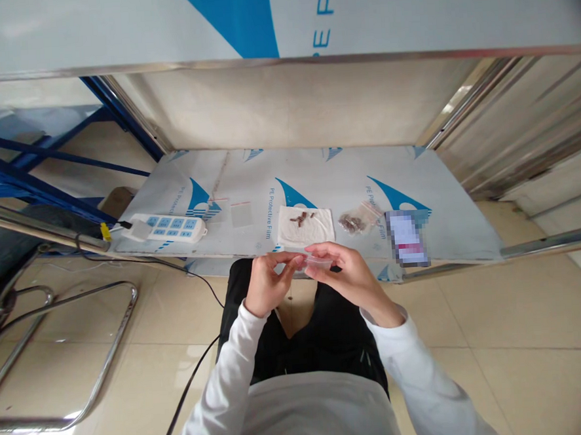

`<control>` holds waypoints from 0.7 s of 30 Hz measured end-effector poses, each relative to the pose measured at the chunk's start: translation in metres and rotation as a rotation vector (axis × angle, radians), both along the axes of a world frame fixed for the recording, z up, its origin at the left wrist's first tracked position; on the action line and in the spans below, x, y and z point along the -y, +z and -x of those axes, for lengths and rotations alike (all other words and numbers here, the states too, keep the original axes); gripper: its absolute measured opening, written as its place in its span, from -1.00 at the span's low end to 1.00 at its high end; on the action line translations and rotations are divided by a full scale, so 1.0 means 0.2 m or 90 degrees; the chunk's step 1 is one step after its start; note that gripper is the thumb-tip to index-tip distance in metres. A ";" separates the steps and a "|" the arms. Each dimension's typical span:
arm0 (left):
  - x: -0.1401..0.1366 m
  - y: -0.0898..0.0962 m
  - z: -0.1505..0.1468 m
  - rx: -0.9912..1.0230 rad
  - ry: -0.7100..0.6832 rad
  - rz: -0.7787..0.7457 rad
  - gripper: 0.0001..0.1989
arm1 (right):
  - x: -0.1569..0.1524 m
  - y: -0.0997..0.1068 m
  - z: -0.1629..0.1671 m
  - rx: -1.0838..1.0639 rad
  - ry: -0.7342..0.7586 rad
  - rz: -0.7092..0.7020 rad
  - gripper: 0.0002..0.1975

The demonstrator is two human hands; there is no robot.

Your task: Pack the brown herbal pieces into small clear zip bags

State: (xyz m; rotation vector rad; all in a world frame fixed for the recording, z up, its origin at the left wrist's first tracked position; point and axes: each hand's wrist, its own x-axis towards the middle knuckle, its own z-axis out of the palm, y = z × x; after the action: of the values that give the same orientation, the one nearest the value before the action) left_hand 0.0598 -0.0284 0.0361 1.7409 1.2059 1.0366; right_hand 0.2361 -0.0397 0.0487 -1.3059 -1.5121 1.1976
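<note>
Between both hands, just over the table's front edge, is a small clear zip bag (319, 260) with a reddish strip. My left hand (273, 277) pinches one end of it with thumb and forefinger. Thumb and fingers of my right hand (344, 272) close on the other side. Beyond them lies a white cloth or tissue (320, 227) with several small brown pieces (301, 219) on it; I cannot tell what they are. To its right rests a clear zip bag with more brown pieces (352, 223). Two flat clear bags (242, 214) lie left of the cloth.
A white power strip (175, 228) with blue sockets lies at the table's left, its black cable (203, 282) hanging down. A pixelated flat item (408, 238) sits at the right front edge. Above is a film-covered shelf (136, 30); a metal-framed chair (129, 319) stands left.
</note>
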 end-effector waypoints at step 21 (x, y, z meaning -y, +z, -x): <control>0.05 0.02 -0.03 -0.031 0.045 0.001 -0.78 | 0.03 -0.05 -0.15 0.077 -0.055 0.025 -0.72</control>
State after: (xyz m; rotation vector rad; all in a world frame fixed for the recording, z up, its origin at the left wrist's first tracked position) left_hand 0.0651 -0.0391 0.0409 1.7415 1.3069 1.0395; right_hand 0.2670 -0.0458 0.0393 -1.4785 -1.5079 1.1158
